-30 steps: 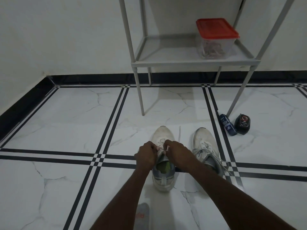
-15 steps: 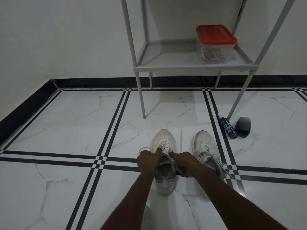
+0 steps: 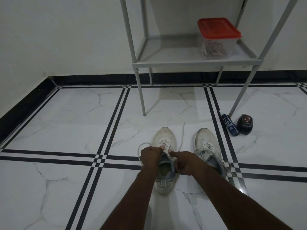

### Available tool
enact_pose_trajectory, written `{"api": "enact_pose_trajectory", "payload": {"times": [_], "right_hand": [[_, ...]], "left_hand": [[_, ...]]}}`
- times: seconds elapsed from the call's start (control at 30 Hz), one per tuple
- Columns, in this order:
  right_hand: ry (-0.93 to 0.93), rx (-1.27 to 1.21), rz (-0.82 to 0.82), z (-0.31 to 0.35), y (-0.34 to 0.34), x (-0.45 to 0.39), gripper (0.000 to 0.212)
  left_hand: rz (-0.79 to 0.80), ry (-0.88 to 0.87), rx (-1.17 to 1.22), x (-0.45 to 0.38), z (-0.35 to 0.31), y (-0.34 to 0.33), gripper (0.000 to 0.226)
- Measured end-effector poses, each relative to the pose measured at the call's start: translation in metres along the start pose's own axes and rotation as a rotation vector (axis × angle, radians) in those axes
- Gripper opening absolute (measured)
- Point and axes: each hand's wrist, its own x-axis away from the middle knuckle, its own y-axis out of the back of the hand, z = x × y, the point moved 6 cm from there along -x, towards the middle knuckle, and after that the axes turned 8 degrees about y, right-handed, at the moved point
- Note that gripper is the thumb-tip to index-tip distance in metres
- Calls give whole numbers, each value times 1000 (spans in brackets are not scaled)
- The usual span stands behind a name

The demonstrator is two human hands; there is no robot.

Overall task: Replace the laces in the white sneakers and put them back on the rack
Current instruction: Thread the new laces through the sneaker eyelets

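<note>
Both hands, left hand (image 3: pixel 150 156) and right hand (image 3: pixel 186 163), pinch the lace (image 3: pixel 141 153) over the left sneaker (image 3: pixel 164 135).

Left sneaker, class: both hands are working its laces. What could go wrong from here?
1. The lace loops loose on the floor beside the left hand; it may snag or pull through unevenly.
2. The right hand grips the collar of the left sneaker; a hard tug could shift the shoe.

Two bare forearms enter from the bottom of the frame, sleeveless as far as shown; the left hand (image 3: pixel 150 156) and right hand (image 3: pixel 186 163) wear nothing.
</note>
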Motion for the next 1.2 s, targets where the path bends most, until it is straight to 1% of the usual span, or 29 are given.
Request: {"api": "enact_pose_trajectory", "payload": {"times": [0.07, 0.13, 0.2, 0.27, 0.33, 0.4, 0.43, 0.5, 0.53, 0.6, 0.63, 0.67, 0.7, 0.73, 0.77, 0.83, 0.87, 0.9, 0.93, 0.97, 1.0, 1.03, 1.1, 1.2], "right_hand": [[16, 50, 4, -1, 2, -3, 24], [46, 94, -12, 1, 4, -5, 20], [144, 128, -61, 10, 5, -2, 17], [276, 188, -160, 19, 8, 2, 22], [350, 217, -217, 22, 10, 0, 22], [370, 226, -235, 23, 14, 0, 19], [369, 273, -251, 22, 17, 2, 20], [356, 299, -293, 17, 19, 2, 32], [337, 295, -282, 16, 18, 2, 32], [362, 167, -295, 19, 18, 0, 18], [340, 108, -259, 19, 15, -5, 23], [313, 87, -265, 23, 19, -9, 30], [397, 140, -260, 30, 19, -4, 33], [381, -81, -252, 35, 20, 5, 33], [357, -284, -184, 41, 16, 11, 30], [395, -333, -176, 52, 17, 26, 15], [377, -366, -117, 61, 15, 31, 8], [368, -378, -41, 68, 9, 34, 11], [371, -390, 25, 78, 4, 40, 12], [387, -364, 63, 86, 0, 43, 13], [416, -334, 79, 95, -5, 46, 18], [454, -263, 81, 102, -8, 48, 22], [567, -109, 45, 119, -14, 59, 22], [727, 21, 19, 147, -25, 79, 21]], "left_hand": [[10, -7, 64, 1, 1, 2, 36], [7, -23, 73, -2, 3, 2, 36], [2, 3, 110, -3, 6, 3, 33], [-12, 35, 145, -2, 7, 6, 33], [-27, 26, 119, -2, 5, 8, 30], [-37, 4, 50, -1, 2, 8, 28], [-47, -6, 27, 1, 0, 8, 29], [-60, 3, -6, 3, 1, 7, 30], [-66, 18, -11, 3, 2, 6, 30], [-66, 48, -10, 3, 3, 5, 30], [-56, 55, 9, 2, 2, 5, 29], [-38, 60, 57, -1, 2, 6, 28], [-1, 71, 136, -2, 1, 7, 27], [48, 88, 229, -1, -2, 8, 26], [94, 98, 305, 2, -5, 10, 24], [120, 79, 350, 3, -11, 16, 24], [122, 67, 354, 4, -16, 19, 25], [135, 61, 362, 5, -22, 21, 25], [141, 38, 372, 7, -32, 25, 24], [134, -7, 382, 7, -41, 29, 23], [120, -75, 380, 8, -55, 33, 23], [105, -155, 361, 10, -67, 38, 24], [83, -294, 318, 17, -91, 44, 24], [66, -398, 264, 25, -118, 51, 25]]}}
